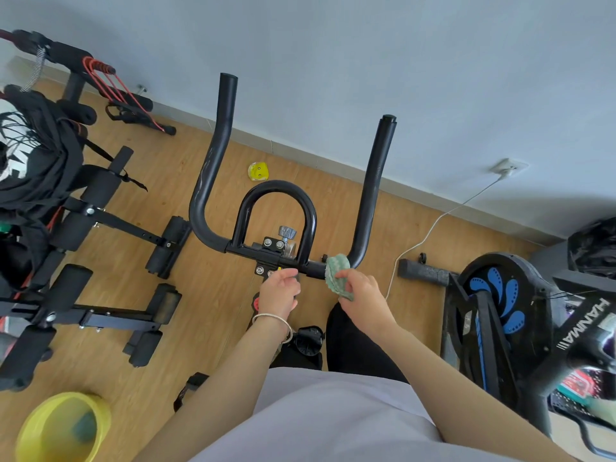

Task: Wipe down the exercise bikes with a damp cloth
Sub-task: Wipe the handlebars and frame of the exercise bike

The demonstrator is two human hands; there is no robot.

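Over the handlebar of the black exercise bike, down by the right-hand bend: gripping a bunched green cloth with the right hand, fingers and thumb closed round it, pressing it against the bar just where the right horn curves up. Steadying with the left hand, bracelet on the wrist, fingers curled onto the crossbar near the centre clamp, just beside the cloth but apart from it. Looking straight down past a pale shirt. Down at lower left on the wood floor, a yellow bucket with something dark green inside. Off to the right, well apart from the hands, a second bike with blue petal shapes on its wheel cover. Along the floor behind, a white cable running up to a wall socket. Further left, a black bench with foam rollers. Beyond the bars, a small yellow object near the skirting.
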